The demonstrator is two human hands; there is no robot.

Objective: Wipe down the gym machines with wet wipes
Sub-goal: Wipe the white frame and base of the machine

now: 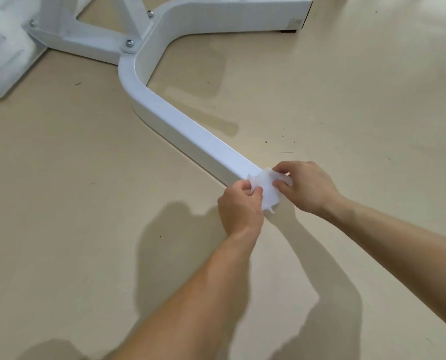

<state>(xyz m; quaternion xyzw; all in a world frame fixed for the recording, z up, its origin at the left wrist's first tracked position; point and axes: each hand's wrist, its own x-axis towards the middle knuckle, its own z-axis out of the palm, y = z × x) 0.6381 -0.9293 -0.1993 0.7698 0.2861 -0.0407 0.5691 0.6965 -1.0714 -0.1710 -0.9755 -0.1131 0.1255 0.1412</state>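
Wiping step, low down on white gym machine frame [164,27]. Both hands together at near end of floor tube [185,126], both clamped on one wet wipe [266,187]. Left hand [240,206] pinching wipe's near-left edge, fingers curled. Right hand [307,185] gripping far-right edge, fingers and thumb curled round it. Wipe crumpled and stretched between hands, right over tube's near end; actual contact with tube hidden by wipe, cannot tell.

Judged as spreading or refolding wipe for a stroke, not mid-stroke. Most of visible frame judged yet to do: long straight run of tube, bend, bolted joint [130,43], far arm with dark foot [289,31].

Next move, as a guess: flatten wipe on tube's top face, press down with one hand, drag along tube toward bend, then take side faces. Needs even pressure and a flat wipe; thin wet sheet likely to bunch or roll under fingers. Extra care round bolt heads, snag risk.

Beige floor [60,190] with dark specks, darker patches right of tube, damp or shadow unclear. White flat plate [3,61] at far left.
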